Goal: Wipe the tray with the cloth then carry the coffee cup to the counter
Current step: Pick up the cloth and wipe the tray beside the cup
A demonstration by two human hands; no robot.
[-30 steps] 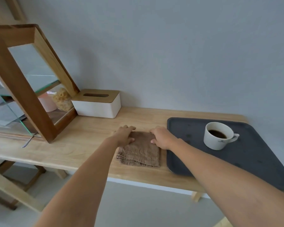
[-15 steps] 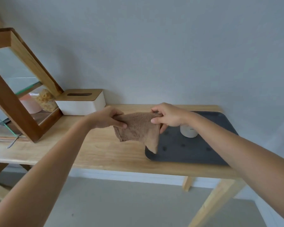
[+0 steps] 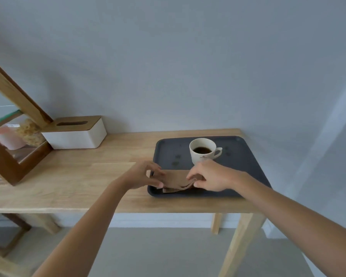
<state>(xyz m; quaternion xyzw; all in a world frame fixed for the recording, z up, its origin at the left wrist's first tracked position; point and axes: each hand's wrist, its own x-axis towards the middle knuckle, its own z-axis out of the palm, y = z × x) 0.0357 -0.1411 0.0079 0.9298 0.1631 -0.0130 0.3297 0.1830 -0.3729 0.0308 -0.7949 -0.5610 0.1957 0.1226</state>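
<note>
A dark grey tray (image 3: 246, 162) lies on the right end of the wooden table (image 3: 72, 176). A white coffee cup (image 3: 203, 151) with dark coffee stands on the tray's far middle, handle to the right. A brown cloth (image 3: 175, 181) rests folded on the tray's near left corner. My left hand (image 3: 143, 175) pinches the cloth's left edge. My right hand (image 3: 210, 175) pinches its right edge, just in front of the cup. Small dark spots mark the tray left and right of the cup.
A white tissue box (image 3: 76, 133) with a wooden lid sits at the back left against the wall. A wooden-framed glass case (image 3: 14, 140) stands at the far left. The table ends just right of the tray; floor shows below.
Both hands lifted the cloth off the table, carried it to the right, and now hold it down on the tray's near left corner.
</note>
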